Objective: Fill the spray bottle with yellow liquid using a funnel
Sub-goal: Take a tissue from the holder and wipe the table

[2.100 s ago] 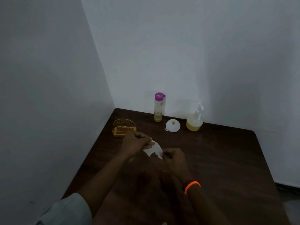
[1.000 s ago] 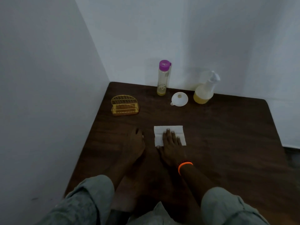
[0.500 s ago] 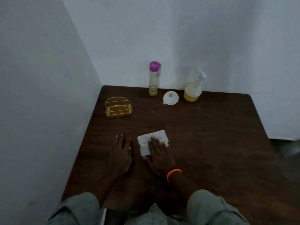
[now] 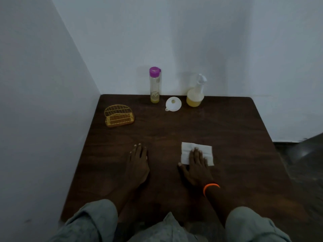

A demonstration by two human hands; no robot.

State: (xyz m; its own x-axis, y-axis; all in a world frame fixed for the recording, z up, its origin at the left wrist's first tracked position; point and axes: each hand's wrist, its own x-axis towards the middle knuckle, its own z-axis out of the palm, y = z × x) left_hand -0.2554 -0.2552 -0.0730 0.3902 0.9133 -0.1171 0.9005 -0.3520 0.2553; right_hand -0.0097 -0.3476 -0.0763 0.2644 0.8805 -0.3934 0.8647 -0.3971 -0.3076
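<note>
A clear spray bottle (image 4: 194, 92) with a white trigger head stands at the back of the table, its lower part holding yellow liquid. Left of it a white funnel (image 4: 173, 103) lies on the wood. Further left stands a tall clear bottle (image 4: 154, 85) with a purple cap and a little yellow liquid at its bottom. My right hand (image 4: 196, 165), with an orange wristband, lies flat on a white folded tissue (image 4: 206, 150) near the front middle. My left hand (image 4: 138, 159) rests flat on the bare table, fingers together, holding nothing.
The dark wooden table (image 4: 227, 130) sits in a corner, with white walls at its left and back edges. A gold wire holder (image 4: 119, 116) stands at the back left. Dark floor shows past the table's right edge.
The tissue went from being held up in both hands to lying flat. My right hand has slid it to the right across the table. My left hand stays flat on the wood.
</note>
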